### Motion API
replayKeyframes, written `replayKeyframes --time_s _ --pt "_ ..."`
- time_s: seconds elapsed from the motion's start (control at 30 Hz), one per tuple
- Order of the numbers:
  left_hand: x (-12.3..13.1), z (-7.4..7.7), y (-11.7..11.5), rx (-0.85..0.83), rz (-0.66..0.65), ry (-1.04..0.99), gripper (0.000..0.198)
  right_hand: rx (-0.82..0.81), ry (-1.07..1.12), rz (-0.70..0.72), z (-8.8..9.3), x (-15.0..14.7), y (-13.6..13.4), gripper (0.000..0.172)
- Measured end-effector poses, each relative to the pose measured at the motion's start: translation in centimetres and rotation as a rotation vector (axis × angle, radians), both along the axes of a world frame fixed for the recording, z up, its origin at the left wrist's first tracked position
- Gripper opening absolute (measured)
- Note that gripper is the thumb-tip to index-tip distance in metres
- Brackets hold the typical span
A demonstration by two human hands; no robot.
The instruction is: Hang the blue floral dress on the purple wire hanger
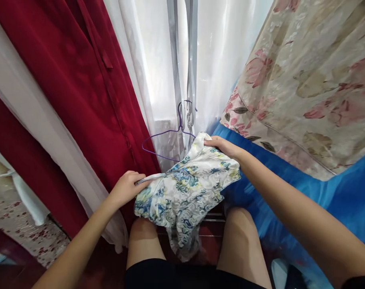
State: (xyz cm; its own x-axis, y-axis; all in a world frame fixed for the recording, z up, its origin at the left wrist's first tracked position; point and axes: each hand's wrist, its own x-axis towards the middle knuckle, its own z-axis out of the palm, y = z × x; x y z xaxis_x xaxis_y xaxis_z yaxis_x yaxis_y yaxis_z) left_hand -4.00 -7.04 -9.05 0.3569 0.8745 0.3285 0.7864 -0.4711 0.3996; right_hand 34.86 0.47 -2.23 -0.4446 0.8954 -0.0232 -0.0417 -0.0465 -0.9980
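Note:
A white blouse with blue and yellow floral print [188, 184] hangs between my two hands, above my knees. My left hand [130, 185] is closed on its left edge, thumb and fingers pinching the cloth. At the upper right of the garment, my right hand [223, 145] grips the fabric near the white collar band. Just behind the blouse is a purple wire hanger [161, 134], hooked among grey straps [182, 72]. The hanger's right arm passes out of sight behind the cloth; whether it sits inside the garment I cannot tell.
A red curtain-like cloth [80, 88] hangs at left beside white fabric [149, 60]. On the right hang a beige floral garment [315, 88] and bright blue cloth [345, 200]. My knees [242, 237] are below, over a dark red floor [211, 241].

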Motion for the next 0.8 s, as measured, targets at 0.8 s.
replayKeyframes --time_s 0.8 --pt "6.0 9.2 10.1 0.333 0.023 -0.631 0.022 -0.147 0.025 0.024 -1.3 3.6 -1.3 0.033"
